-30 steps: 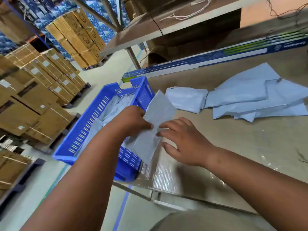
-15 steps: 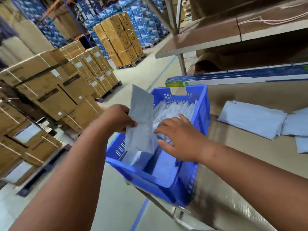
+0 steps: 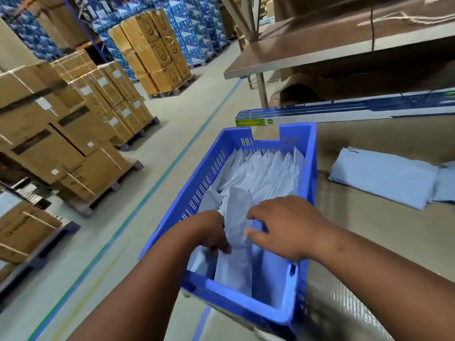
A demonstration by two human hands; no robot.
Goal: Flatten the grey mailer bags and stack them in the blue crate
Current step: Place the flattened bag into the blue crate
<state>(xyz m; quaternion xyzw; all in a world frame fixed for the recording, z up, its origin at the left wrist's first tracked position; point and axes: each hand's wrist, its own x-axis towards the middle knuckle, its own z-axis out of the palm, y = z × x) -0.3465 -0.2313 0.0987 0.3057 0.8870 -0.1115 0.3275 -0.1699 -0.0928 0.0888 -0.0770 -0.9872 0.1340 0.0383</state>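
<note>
The blue crate (image 3: 305,153) hangs over the left edge of the table and holds a row of several flattened grey mailer bags (image 3: 266,173) standing on edge. One grey mailer bag (image 3: 237,242) stands upright at the near end of the crate. My left hand (image 3: 209,230) pinches its left edge with curled fingers. My right hand (image 3: 285,225) reaches over the crate's right wall, thumb and fingertips at the bag's right edge. More grey mailer bags (image 3: 384,180) lie on the table to the right.
The brown table (image 3: 369,230) runs right of the crate, with a long blue and white box (image 3: 344,114) along its back under a shelf (image 3: 320,55). Pallets of cardboard cartons (image 3: 73,143) line the aisle floor at left.
The bag has come from above the table's edge down into the near end of the crate, both hands going with it. The view has turned left toward the crate.
</note>
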